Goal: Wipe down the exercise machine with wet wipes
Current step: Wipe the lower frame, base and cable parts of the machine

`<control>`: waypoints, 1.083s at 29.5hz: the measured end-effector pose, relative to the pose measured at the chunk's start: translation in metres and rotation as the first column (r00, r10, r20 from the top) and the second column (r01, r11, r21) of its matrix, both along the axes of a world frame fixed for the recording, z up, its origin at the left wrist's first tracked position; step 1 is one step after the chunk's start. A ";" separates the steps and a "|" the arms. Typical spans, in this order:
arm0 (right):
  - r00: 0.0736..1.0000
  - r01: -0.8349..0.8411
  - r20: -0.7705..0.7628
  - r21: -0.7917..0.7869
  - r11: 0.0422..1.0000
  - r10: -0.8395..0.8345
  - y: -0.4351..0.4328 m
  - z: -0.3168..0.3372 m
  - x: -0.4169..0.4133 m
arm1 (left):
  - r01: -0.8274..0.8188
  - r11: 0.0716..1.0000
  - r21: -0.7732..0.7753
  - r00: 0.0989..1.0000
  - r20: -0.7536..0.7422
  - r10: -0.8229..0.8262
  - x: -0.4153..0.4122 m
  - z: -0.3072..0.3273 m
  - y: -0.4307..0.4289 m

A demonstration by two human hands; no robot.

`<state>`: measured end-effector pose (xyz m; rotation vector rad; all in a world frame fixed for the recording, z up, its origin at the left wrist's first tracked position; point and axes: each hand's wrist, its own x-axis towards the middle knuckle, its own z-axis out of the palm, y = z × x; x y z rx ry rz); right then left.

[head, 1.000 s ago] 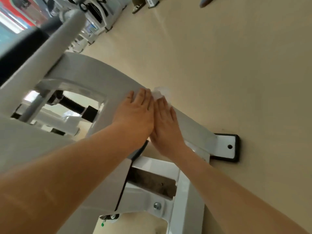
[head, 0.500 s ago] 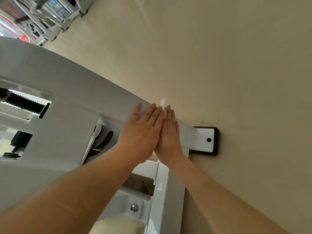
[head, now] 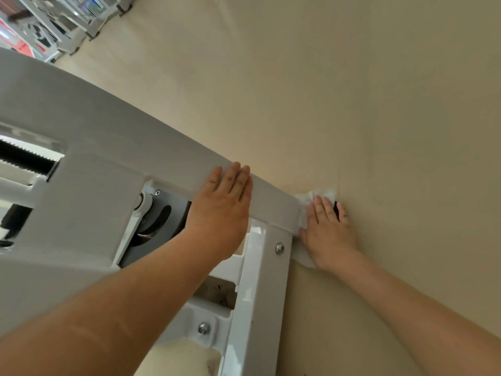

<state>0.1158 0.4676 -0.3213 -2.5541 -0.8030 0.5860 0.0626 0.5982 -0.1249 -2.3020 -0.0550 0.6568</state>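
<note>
The white exercise machine point(head: 89, 137) fills the left half of the view, its curved frame sloping down to a foot plate on the floor. My left hand point(head: 222, 210) lies flat with straight fingers on that sloping frame. My right hand point(head: 329, 229) presses a white wet wipe point(head: 306, 198) flat onto the foot plate at the frame's low end. The wipe sticks out above the fingers and below the palm. A black edge of the foot plate point(head: 336, 208) shows between the fingers; the rest of it is hidden.
A glossy white upright beam point(head: 260, 294) with bolts point(head: 279, 248) runs down between my arms. A black spring point(head: 24, 158) and grey pivot parts point(head: 154, 218) show through openings in the frame. Beige floor point(head: 352, 90) spreads to the right. More machines point(head: 67, 20) stand far back left.
My right hand slid with the wipe down off the sloping frame onto the foot plate, which it now covers. My left hand stayed flat on the frame, so the hands have parted.
</note>
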 end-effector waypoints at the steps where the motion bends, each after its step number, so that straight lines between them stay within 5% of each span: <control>1: 0.988 0.115 -0.112 0.065 0.991 -0.108 0.011 0.005 -0.001 | -0.002 1.000 -0.024 1.000 -0.014 0.002 0.003 0.004 -0.002; 3: 0.879 0.358 -0.430 0.308 0.881 -0.206 0.035 0.023 -0.005 | -0.013 0.998 -0.054 0.999 -0.034 0.011 0.005 0.011 -0.005; 5: 0.809 0.478 -0.572 0.505 0.719 -0.136 0.059 0.043 -0.016 | -0.022 0.997 -0.068 1.000 -0.019 0.020 0.004 0.023 -0.001; 10: 0.983 0.160 -0.183 0.781 0.604 -0.025 0.108 0.118 -0.035 | -0.048 0.993 -0.112 0.991 0.118 0.062 0.001 0.069 0.008; 12: 0.981 0.107 -0.177 0.824 0.557 0.074 0.113 0.138 -0.032 | -0.037 0.987 -0.153 0.989 0.139 0.059 -0.002 0.086 0.014; 13: 0.941 0.189 -0.295 0.865 0.464 0.166 0.111 0.152 -0.030 | -0.033 0.983 -0.180 0.990 0.131 0.058 -0.005 0.094 0.017; 16: 0.549 0.746 -0.674 0.662 0.075 0.494 0.095 0.181 -0.019 | -0.059 0.973 -0.223 0.990 0.108 0.085 -0.005 0.092 0.018; 21: 0.177 0.981 -0.799 0.190 -0.038 0.575 0.079 0.168 -0.003 | -0.045 0.999 -0.028 0.999 0.015 0.046 0.007 0.057 0.011; 22: 0.195 0.978 -0.807 0.206 -0.045 0.558 0.077 0.168 -0.003 | -0.014 0.999 0.037 0.999 -0.030 0.015 0.006 0.058 0.016; 26: 0.507 0.826 -0.795 0.559 0.076 0.332 0.076 0.175 -0.014 | 0.015 0.972 0.236 0.993 -0.119 0.014 0.004 0.093 0.030; 29: 0.646 0.697 -0.718 0.693 0.183 0.258 0.078 0.180 -0.023 | -0.201 0.933 0.298 0.975 0.152 0.162 0.002 0.150 0.048; 32: 0.746 0.570 -0.619 0.784 0.246 0.246 0.089 0.191 -0.033 | -0.471 0.870 0.145 0.816 0.446 0.368 -0.001 0.182 0.063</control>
